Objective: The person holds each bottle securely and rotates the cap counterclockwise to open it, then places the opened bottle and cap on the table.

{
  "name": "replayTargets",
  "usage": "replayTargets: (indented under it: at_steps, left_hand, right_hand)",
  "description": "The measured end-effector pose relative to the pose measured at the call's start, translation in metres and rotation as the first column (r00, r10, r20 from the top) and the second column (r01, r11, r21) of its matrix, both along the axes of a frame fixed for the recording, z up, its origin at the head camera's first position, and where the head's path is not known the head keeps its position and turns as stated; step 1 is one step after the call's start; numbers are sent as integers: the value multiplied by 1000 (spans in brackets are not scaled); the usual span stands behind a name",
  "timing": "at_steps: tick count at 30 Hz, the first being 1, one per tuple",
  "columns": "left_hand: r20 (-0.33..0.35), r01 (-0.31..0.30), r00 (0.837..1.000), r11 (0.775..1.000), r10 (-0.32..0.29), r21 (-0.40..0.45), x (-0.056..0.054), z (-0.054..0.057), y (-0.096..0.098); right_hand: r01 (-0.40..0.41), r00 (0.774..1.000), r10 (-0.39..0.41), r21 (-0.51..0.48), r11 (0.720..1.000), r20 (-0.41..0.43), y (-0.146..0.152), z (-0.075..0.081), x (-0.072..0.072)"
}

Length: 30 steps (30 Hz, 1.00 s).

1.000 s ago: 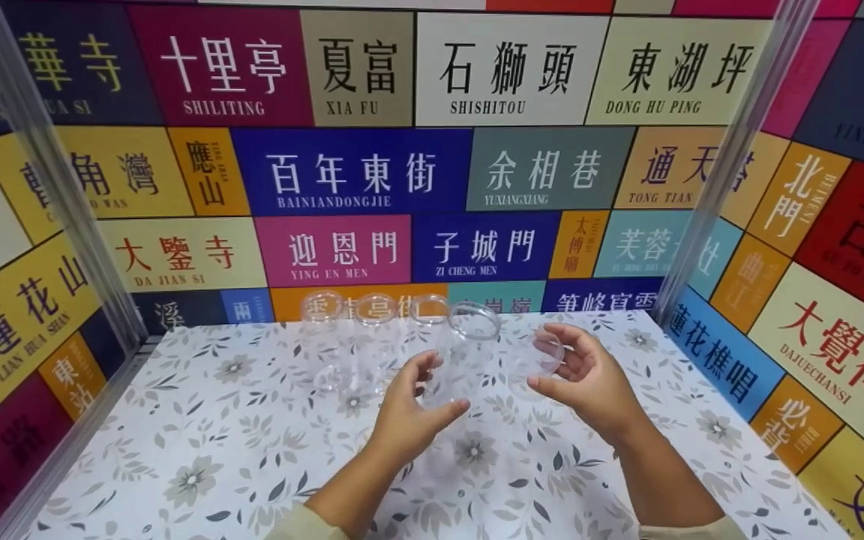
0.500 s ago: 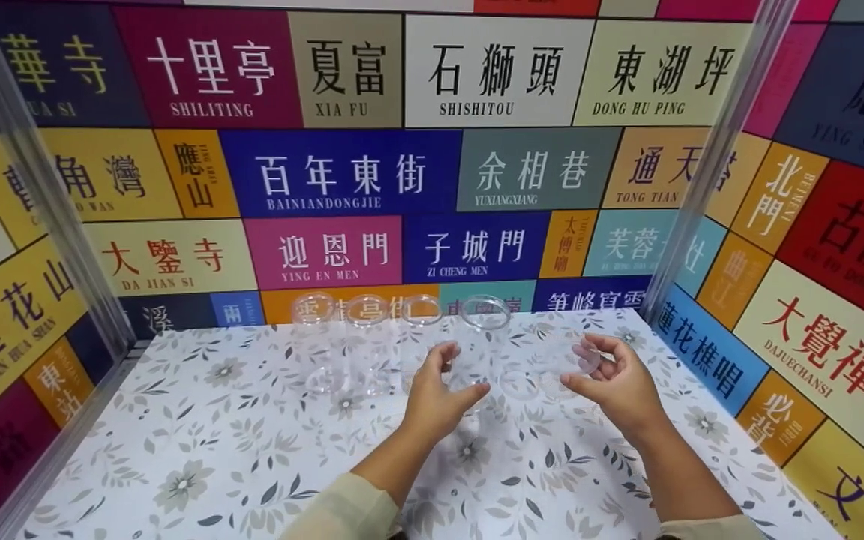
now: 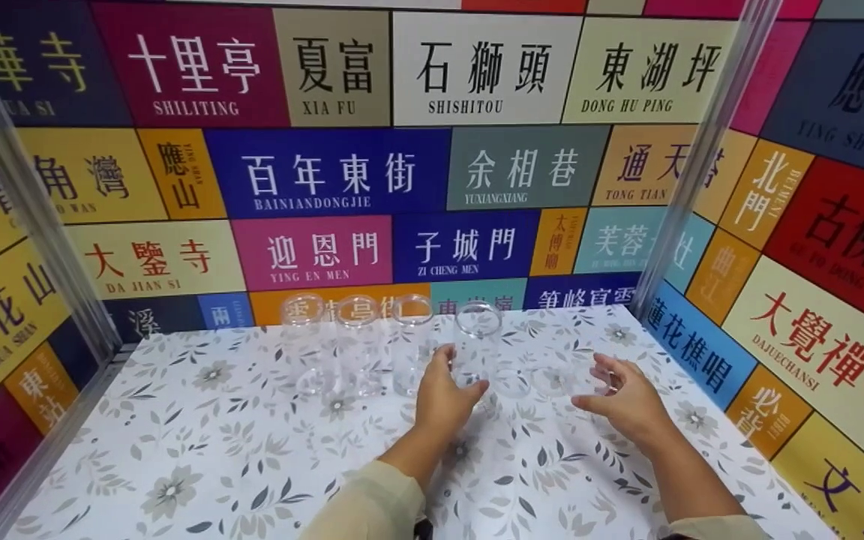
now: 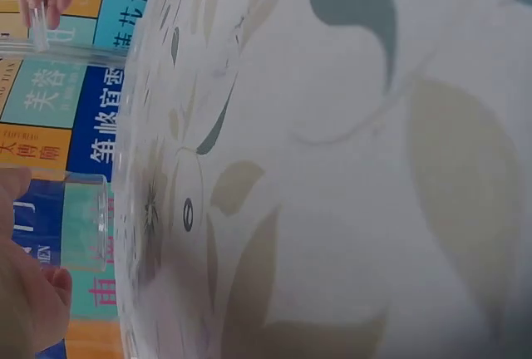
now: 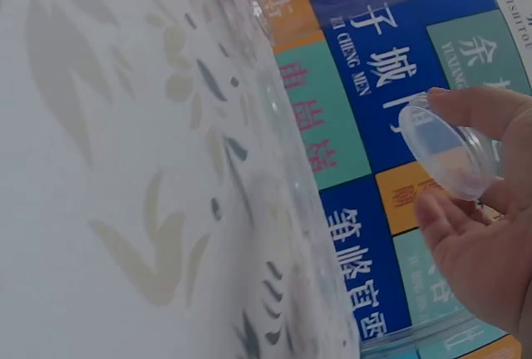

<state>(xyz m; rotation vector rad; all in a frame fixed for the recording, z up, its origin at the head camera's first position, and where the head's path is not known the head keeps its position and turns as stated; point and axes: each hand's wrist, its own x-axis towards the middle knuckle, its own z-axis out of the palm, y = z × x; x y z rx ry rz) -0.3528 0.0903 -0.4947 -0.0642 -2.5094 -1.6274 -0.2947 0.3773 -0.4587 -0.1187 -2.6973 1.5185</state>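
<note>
My left hand [image 3: 443,397] grips a clear plastic jar [image 3: 478,341], thumb on one side and fingers on the other. The jar stands upright with its round mouth uncovered at the top. To the right, apart from the jar, my right hand [image 3: 627,405] pinches a clear round lid [image 5: 445,155] between thumb and fingers. The lid is tilted nearly on edge in the right wrist view. At the left edge of the left wrist view, the jar's base [image 4: 101,226] shows close over the tabletop.
To the left of the held jar, three similar clear jars [image 3: 358,345] stand in a row. Flat clear round pieces [image 3: 552,381] lie between the hands on the flower-patterned table [image 3: 252,450]. Behind rises a wall of coloured sign panels [image 3: 327,169].
My right hand has moved right and slightly down with the lid, away from the jar. My left hand has shifted right, and the jar now sits more upright. The head view has turned slightly right.
</note>
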Motion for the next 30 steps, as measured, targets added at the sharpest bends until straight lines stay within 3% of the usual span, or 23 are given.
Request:
replayTargets:
  at_steps: [4,10,19,25,30]
  left_hand:
    - [-7,-34,999,999,34,-20,-5,-1,5]
    - [-13,-65,998,997,65,-42,-12,-5,10]
    - [-51,-93,995,992,89,-86,-19,-9,17]
    - [-43,-82,996,995,80,-52,-21,-10,20]
    - [-32,-86,996,993,84,-78,-24,-11,22]
  right_hand:
    - [-7,998,1,83,997,69,6,-10,-2]
    - [-10,985,-2,72,997,174,8,-22,-8]
    - [-33,983,4,159,987,184,13,-35,-17]
    - [16,966,-59,168,986,252,27,-38,-18]
    - [31,968,-79,198,980,237,41,-42,-19]
